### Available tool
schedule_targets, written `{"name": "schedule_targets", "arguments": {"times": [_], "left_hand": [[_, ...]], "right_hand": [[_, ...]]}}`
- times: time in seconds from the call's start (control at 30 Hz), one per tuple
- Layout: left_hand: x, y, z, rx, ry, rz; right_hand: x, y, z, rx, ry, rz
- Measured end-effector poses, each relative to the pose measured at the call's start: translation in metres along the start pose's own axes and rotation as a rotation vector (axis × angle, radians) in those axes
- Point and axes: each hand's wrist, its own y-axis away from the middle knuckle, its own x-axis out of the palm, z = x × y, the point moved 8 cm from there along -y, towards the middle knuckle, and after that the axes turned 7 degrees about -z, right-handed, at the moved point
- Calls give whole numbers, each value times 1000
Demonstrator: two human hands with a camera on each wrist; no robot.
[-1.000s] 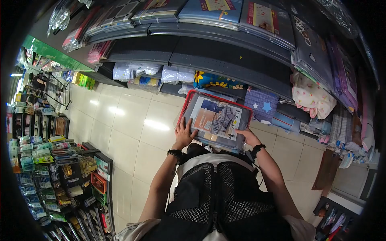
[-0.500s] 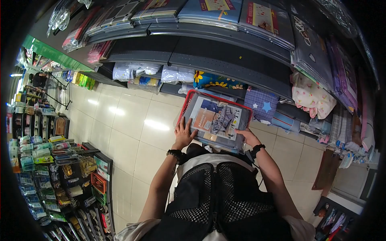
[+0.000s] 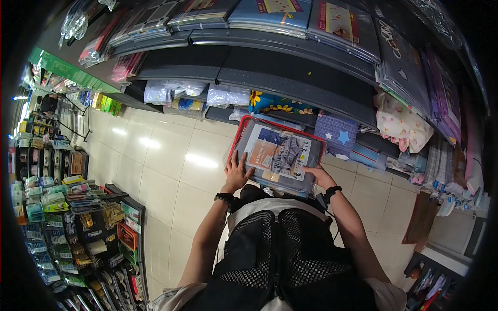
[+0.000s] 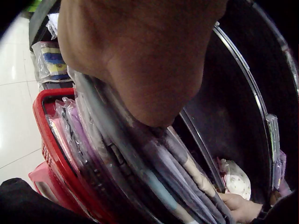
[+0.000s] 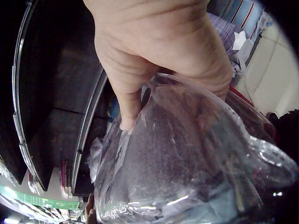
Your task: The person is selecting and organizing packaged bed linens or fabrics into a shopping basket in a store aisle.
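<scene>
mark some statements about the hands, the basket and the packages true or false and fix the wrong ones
1. The left hand rests on the top package. True.
2. The right hand holds nothing. False: the right hand grips the top package at its edge.
3. Several plastic-wrapped packages are in the basket. True.
4. The basket is green. False: it is red.
5. The star-patterned package lies in the basket. False: the star-patterned package is outside it.
</scene>
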Motion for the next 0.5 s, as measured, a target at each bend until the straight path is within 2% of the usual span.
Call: {"name": "schedule_targets", "arguments": {"times": [0.43,0.5], "left_hand": [[-5,0,-3,-3,22,1],[-7,1,-3,-6,23,3]], "right_hand": [[1,7,7,-21,-29,-23],[-2,1,-2,53,46,-19]]}}
